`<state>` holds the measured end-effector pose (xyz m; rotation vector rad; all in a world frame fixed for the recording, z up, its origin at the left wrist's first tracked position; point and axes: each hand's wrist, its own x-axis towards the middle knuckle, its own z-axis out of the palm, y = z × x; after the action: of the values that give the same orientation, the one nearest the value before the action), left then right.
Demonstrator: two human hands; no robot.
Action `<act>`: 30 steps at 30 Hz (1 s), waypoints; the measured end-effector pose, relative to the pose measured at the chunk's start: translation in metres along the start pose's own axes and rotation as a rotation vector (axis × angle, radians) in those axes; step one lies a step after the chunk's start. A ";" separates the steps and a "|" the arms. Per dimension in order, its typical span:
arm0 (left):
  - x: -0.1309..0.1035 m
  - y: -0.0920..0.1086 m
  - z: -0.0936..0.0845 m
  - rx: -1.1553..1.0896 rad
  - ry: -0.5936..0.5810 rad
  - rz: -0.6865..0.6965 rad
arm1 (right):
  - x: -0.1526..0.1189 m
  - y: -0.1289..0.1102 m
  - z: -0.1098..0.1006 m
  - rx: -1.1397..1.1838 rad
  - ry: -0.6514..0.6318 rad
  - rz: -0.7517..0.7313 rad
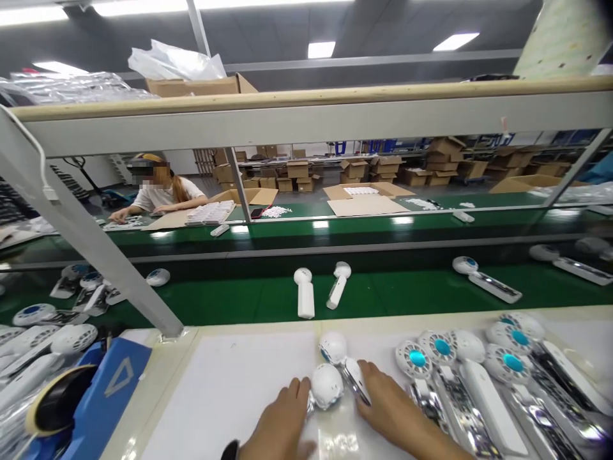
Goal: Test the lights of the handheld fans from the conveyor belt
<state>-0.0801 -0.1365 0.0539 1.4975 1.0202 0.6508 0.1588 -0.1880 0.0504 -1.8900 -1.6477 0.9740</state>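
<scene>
My left hand [282,418] is closed around the handle of a white handheld fan, and the round fan head [327,386] sticks out past the fingertips. Most of that handle is hidden under my fingers. Just to the right, my right hand [385,402] grips a second white handheld fan [355,378] by its silver-edged handle. The head of this second fan [332,347] points up and left, close behind the first. Both are low over the white tabletop [215,377]; whether they touch it I cannot tell.
Several fans with blue centres [441,347] lie at right. At left are a blue bin [122,377], a tape roll [57,402] and more fans. Two fans [305,294] rest on the green conveyor belt [258,297]. A slanted post [96,217] stands left; a co-worker [165,191] sits beyond.
</scene>
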 end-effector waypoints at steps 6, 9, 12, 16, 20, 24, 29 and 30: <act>0.012 0.013 -0.006 -0.158 -0.150 -0.234 | 0.011 -0.012 0.013 0.775 -0.093 0.061; 0.020 0.008 -0.007 -0.535 -0.012 -0.251 | 0.012 -0.020 0.028 1.073 -0.047 0.150; 0.019 -0.004 0.001 -0.725 0.069 -0.200 | 0.009 -0.025 0.045 1.183 0.026 0.154; 0.013 -0.011 0.006 -0.763 0.060 -0.181 | 0.007 -0.026 0.056 1.181 0.031 0.155; 0.011 -0.008 0.006 -0.749 0.050 -0.181 | 0.006 -0.023 0.057 1.163 -0.005 0.184; 0.011 -0.007 0.008 -0.743 0.073 -0.144 | 0.006 -0.023 0.058 1.152 -0.033 0.192; 0.012 -0.010 0.008 -0.795 0.002 -0.131 | 0.003 -0.027 0.059 1.132 -0.086 0.178; 0.011 -0.010 0.007 -0.811 -0.033 -0.132 | 0.002 -0.028 0.059 1.137 -0.087 0.174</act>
<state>-0.0708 -0.1305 0.0408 0.7216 0.6886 0.8125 0.0960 -0.1873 0.0321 -1.1792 -0.6372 1.6029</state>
